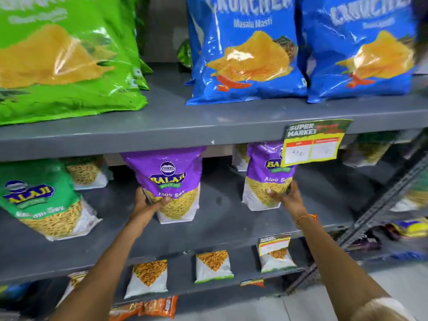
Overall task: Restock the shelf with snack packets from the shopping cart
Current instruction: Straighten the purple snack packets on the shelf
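Two purple Balaji Aloo Sev packets stand upright on the middle grey shelf (pixel 222 218). My left hand (pixel 148 203) grips the left purple packet (pixel 171 181) at its lower left side, thumb across the front. My right hand (pixel 286 198) holds the right purple packet (pixel 266 179) at its lower right corner; a yellow price tag (pixel 312 144) hanging from the shelf above covers that packet's top right. The shopping cart is out of view.
A green Balaji packet (pixel 44 200) stands to the left on the same shelf. Above are large green (pixel 64 61) and blue (pixel 245 49) chips bags. Small white packets (pixel 214 266) line the lower shelf. A slotted metal upright (pixel 379 212) runs at the right.
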The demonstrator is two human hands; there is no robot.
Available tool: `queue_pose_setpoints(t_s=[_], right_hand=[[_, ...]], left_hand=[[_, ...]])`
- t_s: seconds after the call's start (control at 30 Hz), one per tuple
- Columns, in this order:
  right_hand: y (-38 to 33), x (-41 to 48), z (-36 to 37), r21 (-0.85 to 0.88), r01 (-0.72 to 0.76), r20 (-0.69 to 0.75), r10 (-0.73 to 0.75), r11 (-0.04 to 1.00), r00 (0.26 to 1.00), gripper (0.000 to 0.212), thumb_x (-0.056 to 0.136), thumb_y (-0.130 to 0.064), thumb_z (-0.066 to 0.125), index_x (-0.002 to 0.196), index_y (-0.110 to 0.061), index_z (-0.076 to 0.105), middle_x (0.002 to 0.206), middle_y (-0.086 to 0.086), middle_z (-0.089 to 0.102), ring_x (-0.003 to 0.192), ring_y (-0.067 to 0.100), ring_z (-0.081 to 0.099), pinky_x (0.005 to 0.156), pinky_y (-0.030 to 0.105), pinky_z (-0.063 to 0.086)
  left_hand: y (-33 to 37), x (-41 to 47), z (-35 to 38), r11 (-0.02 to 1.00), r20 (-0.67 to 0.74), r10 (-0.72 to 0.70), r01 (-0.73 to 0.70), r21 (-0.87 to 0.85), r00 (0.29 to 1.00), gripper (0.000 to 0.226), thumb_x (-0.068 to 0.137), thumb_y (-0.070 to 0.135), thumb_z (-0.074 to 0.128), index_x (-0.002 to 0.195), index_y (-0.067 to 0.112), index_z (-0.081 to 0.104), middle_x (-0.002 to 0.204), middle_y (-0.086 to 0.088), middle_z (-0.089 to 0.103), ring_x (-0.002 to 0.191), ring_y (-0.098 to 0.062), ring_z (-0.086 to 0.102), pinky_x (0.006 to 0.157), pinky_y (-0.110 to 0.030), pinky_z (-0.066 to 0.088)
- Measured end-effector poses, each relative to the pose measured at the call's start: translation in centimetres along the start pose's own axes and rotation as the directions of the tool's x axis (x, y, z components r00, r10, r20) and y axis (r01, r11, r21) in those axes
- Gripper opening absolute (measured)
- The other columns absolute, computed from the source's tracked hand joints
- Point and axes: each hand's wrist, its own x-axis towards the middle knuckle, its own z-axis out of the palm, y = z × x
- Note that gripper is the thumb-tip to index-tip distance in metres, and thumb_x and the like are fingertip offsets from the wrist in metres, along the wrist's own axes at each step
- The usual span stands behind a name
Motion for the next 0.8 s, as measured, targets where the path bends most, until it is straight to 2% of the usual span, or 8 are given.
queue_pose_setpoints(t_s=[0.07, 0.13, 0.2, 0.3, 0.43, 0.63, 0.8], right_hand=[[0.5, 0.5, -0.1, 0.018, 0.005, 0.009, -0.005, 1.0, 1.0, 0.054, 0.068, 0.015, 0.069, 0.111, -0.002, 0.042, 0.097, 0.008, 0.059, 0.069, -0.007, 0.063, 0.062, 0.015, 0.054], [1.0, 0.8, -0.3, 0.028, 0.01, 0.021, -0.011, 1.0, 1.0, 0.051, 0.069, 0.015, 0.068, 0.106, -0.007, 0.041, 0.095, 0.004, 0.06, 0.072, -0.005, 0.064, 0.06, 0.012, 0.054], [1.2, 0.8, -0.4, 0.032, -0.009, 0.016, 0.008, 0.999, 1.0, 0.051, 0.069, 0.012, 0.069, 0.104, -0.011, 0.04, 0.093, -0.001, 0.06, 0.073, -0.007, 0.064, 0.057, 0.011, 0.053], [1.2, 0.5, -0.3, 0.022, -0.02, 0.003, 0.02, 1.0, 1.0, 0.054, 0.067, -0.001, 0.076, 0.107, -0.012, 0.042, 0.096, -0.004, 0.06, 0.083, 0.0, 0.06, 0.06, 0.013, 0.052], [1.3, 0.1, -0.1, 0.008, -0.048, -0.03, 0.048, 0.999, 0.998, 0.057, 0.066, -0.012, 0.079, 0.109, -0.017, 0.041, 0.097, -0.005, 0.058, 0.087, 0.002, 0.056, 0.067, 0.024, 0.048], [1.7, 0.6, -1.2, -0.052, -0.021, 0.03, 0.022, 0.998, 0.999, 0.051, 0.07, -0.012, 0.076, 0.107, -0.016, 0.042, 0.108, 0.006, 0.058, 0.102, 0.025, 0.054, 0.084, 0.04, 0.047], [1.3, 0.8, -1.3, -0.066, -0.048, 0.075, 0.053, 0.997, 0.996, 0.057, 0.071, -0.012, 0.075, 0.116, -0.011, 0.04, 0.112, 0.005, 0.056, 0.108, 0.027, 0.053, 0.084, 0.04, 0.046]], left_hand=[[0.1, -0.1, 0.1, 1.0, -0.02, -0.005, 0.005, 0.007, 1.0, 0.077, 0.045, 0.034, 0.08, 0.11, 0.019, 0.041, 0.129, -0.025, 0.053, 0.11, -0.031, 0.055, 0.098, -0.059, 0.043], [-0.1, 0.1, 0.2, 1.0, -0.044, -0.015, 0.015, 0.013, 0.999, 0.077, 0.047, 0.031, 0.082, 0.112, 0.016, 0.043, 0.127, -0.024, 0.055, 0.112, -0.035, 0.056, 0.098, -0.062, 0.043], [-0.4, 0.2, 0.1, 0.999, -0.067, -0.027, 0.029, 0.026, 0.997, 0.063, 0.055, 0.024, 0.083, 0.105, 0.025, 0.046, 0.125, -0.019, 0.058, 0.111, -0.033, 0.057, 0.097, -0.064, 0.043], [-0.4, 0.1, -0.1, 0.997, -0.056, -0.065, 0.067, 0.033, 0.996, 0.05, 0.058, 0.025, 0.081, 0.091, 0.039, 0.046, 0.123, -0.008, 0.06, 0.112, -0.027, 0.058, 0.098, -0.062, 0.044], [0.2, -0.3, 0.0, 0.996, -0.055, -0.08, 0.082, 0.035, 0.995, 0.055, 0.061, 0.023, 0.082, 0.099, 0.034, 0.044, 0.125, -0.006, 0.059, 0.113, -0.025, 0.057, 0.098, -0.06, 0.044], [0.0, 0.1, -0.1, 0.996, -0.064, -0.069, 0.073, 0.056, 0.996, 0.05, 0.068, 0.012, 0.077, 0.098, 0.034, 0.044, 0.124, -0.006, 0.059, 0.112, -0.023, 0.057, 0.098, -0.059, 0.045], [0.1, -0.1, 0.0, 0.996, -0.056, -0.073, 0.076, 0.049, 0.996, 0.061, 0.058, 0.027, 0.083, 0.105, 0.029, 0.043, 0.123, -0.004, 0.059, 0.109, -0.018, 0.058, 0.099, -0.054, 0.046]])
